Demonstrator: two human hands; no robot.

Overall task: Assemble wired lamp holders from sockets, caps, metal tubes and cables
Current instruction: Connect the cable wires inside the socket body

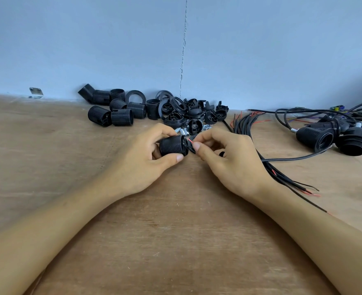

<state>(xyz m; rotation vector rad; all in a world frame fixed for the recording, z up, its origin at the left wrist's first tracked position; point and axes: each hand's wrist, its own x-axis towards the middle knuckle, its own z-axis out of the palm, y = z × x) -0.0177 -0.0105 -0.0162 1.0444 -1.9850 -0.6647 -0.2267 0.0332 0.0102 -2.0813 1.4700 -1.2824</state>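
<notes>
Left hand [148, 160]: grip wrapped round a black threaded socket [171, 146], thumb below and fingers over the top. The socket lies sideways at mid-worktop, its end face turned to the right.
Right hand [231, 162]: grip narrow, thumb and forefinger pinching a red wire [190, 141] whose tip meets the socket's end face.
Cable [299, 159]: black, emerging beside the right hand and running off to the right.
Loose sockets [116, 112]: heaped against the wall, behind and left of the hands.
Caps [194, 112]: black, piled with rings just right of the loose sockets.
Metal tubes [183, 131]: short and silver, lying just behind the held socket.
Cable bundle [245, 124]: black leads with red tips, passing behind the right hand.
Finished lamp holders [335, 140]: wired, at the far right.
Worktop [175, 241]: bare brown board.
Wall [271, 50]: pale blue, with a vertical crack.
</notes>
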